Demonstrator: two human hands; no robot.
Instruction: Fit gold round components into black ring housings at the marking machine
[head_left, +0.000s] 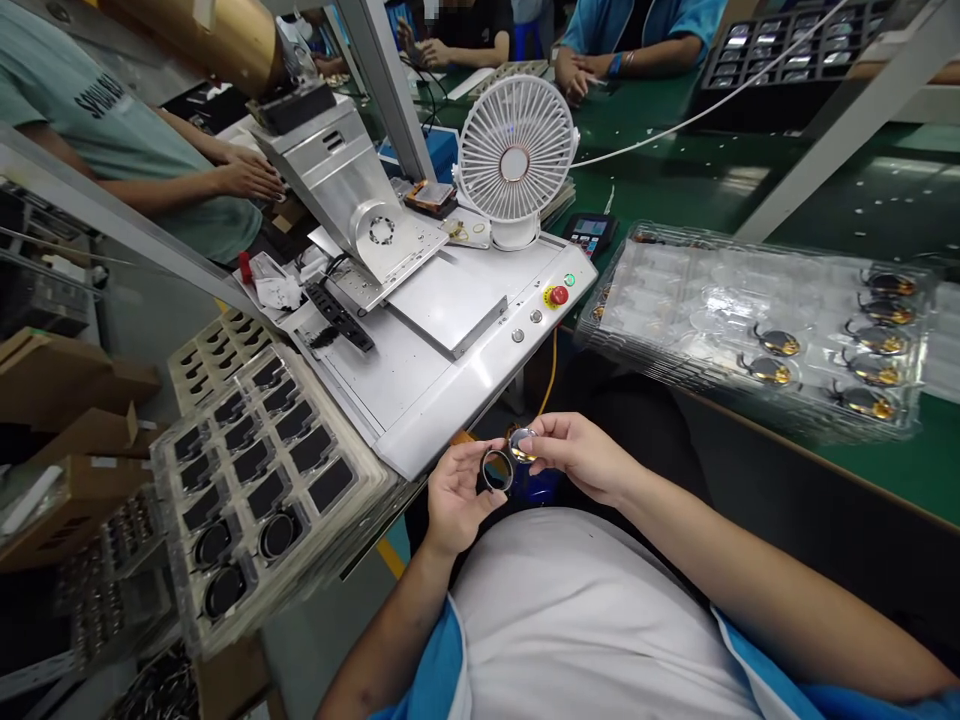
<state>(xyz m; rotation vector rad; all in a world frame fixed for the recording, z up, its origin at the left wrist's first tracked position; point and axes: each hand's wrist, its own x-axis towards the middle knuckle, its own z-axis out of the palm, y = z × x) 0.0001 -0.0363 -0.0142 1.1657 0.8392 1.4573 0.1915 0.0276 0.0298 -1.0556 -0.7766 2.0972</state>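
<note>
One long green desk point(840, 180) carries a white metal machine point(450, 400) with a red stop button point(557, 295) and a clear plastic tray point(757, 320) of round gold-backed parts point(776, 343). Before its edge, above the person's white shirt point(600, 620), the left hand point(459, 495) holds a round black ring point(497, 471) in narrowly curled fingers point(480, 502), and the right hand point(581, 455) pinches a small round clear disc point(523, 445) between its fingertips point(544, 430), just beside the ring.
</note>
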